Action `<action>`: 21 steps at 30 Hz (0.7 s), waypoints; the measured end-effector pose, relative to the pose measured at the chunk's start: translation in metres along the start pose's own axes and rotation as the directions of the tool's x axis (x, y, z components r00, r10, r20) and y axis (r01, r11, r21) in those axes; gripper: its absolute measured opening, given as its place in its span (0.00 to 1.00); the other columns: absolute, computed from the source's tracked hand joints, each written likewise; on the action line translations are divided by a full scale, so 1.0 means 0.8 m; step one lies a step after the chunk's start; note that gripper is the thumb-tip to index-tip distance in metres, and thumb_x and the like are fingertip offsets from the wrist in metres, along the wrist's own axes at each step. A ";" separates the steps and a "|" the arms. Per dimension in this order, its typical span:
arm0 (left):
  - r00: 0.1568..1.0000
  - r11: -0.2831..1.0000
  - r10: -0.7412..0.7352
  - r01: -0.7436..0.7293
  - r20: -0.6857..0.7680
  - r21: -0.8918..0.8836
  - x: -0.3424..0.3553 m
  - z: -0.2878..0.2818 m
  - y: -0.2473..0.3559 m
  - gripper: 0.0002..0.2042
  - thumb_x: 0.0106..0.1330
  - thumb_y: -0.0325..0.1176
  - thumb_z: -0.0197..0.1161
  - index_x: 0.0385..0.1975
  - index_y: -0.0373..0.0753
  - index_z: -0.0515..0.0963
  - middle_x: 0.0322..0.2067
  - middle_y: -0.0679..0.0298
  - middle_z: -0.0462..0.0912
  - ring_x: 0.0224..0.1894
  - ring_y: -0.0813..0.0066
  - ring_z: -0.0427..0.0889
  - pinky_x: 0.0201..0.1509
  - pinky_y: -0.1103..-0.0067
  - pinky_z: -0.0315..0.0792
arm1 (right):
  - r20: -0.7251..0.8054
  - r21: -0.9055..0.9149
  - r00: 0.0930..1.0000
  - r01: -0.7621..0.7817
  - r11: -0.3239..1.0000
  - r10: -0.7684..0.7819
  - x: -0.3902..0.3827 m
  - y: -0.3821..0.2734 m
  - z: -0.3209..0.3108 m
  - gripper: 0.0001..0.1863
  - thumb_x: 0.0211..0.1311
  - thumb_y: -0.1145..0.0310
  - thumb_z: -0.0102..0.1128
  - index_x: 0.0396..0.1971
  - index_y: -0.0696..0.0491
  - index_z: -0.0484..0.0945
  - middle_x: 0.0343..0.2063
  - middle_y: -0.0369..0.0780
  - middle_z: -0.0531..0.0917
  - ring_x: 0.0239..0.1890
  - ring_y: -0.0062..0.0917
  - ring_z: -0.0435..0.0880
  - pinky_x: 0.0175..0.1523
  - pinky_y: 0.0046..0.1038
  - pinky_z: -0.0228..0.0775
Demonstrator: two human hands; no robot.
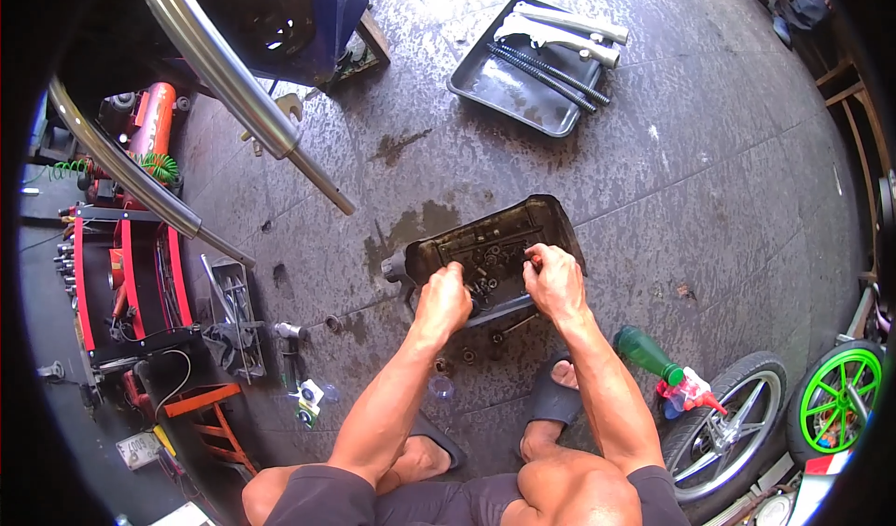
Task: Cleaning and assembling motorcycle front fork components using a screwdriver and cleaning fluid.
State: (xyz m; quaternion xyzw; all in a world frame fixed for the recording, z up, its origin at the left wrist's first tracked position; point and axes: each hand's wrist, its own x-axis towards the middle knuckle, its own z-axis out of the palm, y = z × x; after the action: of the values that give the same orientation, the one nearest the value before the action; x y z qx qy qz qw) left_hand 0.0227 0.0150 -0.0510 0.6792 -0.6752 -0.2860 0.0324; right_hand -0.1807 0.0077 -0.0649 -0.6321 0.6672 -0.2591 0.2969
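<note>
A cut-open dark jerrycan [394, 267], its spout cap at the left end, lies on the floor as an oily pan. Small metal parts [492, 258] sit inside it. My left hand [442, 300] reaches over its near left side with fingers curled closed; whatever they grip is hidden. Toward the right end, my right hand [558, 285] holds its fingertips pinched together, and a small dark thing at them is too unclear to name. Several small rings [469, 355] lie on the floor just in front of the pan.
Two shiny fork tubes [224, 73] hang down at upper left. Farther off, a black tray [495, 87] holds silver fork legs [560, 29] and two long springs [546, 76]. A red tool cart [131, 279] stands left; a green bottle [649, 355] and wheels [737, 423] lie right.
</note>
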 end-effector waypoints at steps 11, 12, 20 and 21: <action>0.980 0.987 -0.026 -0.007 0.198 0.163 -0.008 -0.002 -0.009 0.13 0.57 0.25 0.61 0.40 0.25 0.73 0.32 0.40 0.83 0.38 0.41 0.85 0.42 0.60 0.82 | -0.023 -0.098 1.000 0.012 0.995 -0.014 -0.005 -0.006 0.006 0.05 0.59 0.72 0.58 0.33 0.56 0.77 0.33 0.51 0.80 0.34 0.51 0.82 0.39 0.47 0.76; 0.980 0.986 -0.028 -0.004 0.197 0.164 -0.010 -0.002 -0.009 0.13 0.57 0.25 0.61 0.40 0.25 0.73 0.32 0.40 0.83 0.38 0.41 0.85 0.42 0.60 0.82 | -0.043 -0.084 0.999 0.027 0.996 -0.031 -0.004 -0.007 0.004 0.05 0.59 0.72 0.59 0.33 0.56 0.77 0.33 0.51 0.80 0.35 0.51 0.82 0.39 0.47 0.76; 0.946 0.967 0.052 -0.127 0.319 0.220 -0.010 0.006 -0.025 0.20 0.52 0.29 0.68 0.45 0.34 0.75 0.37 0.43 0.79 0.43 0.42 0.83 0.48 0.58 0.79 | -0.042 -0.108 0.999 0.030 0.994 -0.034 -0.001 -0.006 0.010 0.05 0.59 0.72 0.58 0.34 0.56 0.77 0.32 0.51 0.79 0.36 0.49 0.82 0.41 0.46 0.76; 0.928 0.951 0.150 -0.230 0.341 0.206 -0.011 0.003 -0.028 0.19 0.52 0.29 0.68 0.45 0.35 0.75 0.37 0.44 0.79 0.42 0.43 0.83 0.47 0.58 0.79 | -0.014 -0.146 1.000 0.023 0.989 -0.026 -0.002 -0.004 0.013 0.05 0.59 0.72 0.58 0.34 0.56 0.77 0.32 0.51 0.79 0.36 0.49 0.82 0.41 0.46 0.77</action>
State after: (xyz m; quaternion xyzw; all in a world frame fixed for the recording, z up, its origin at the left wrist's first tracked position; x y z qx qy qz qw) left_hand 0.0427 0.0257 -0.0600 0.5532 -0.7642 -0.3036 -0.1333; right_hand -0.1713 0.0098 -0.0697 -0.6583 0.6789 -0.2182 0.2412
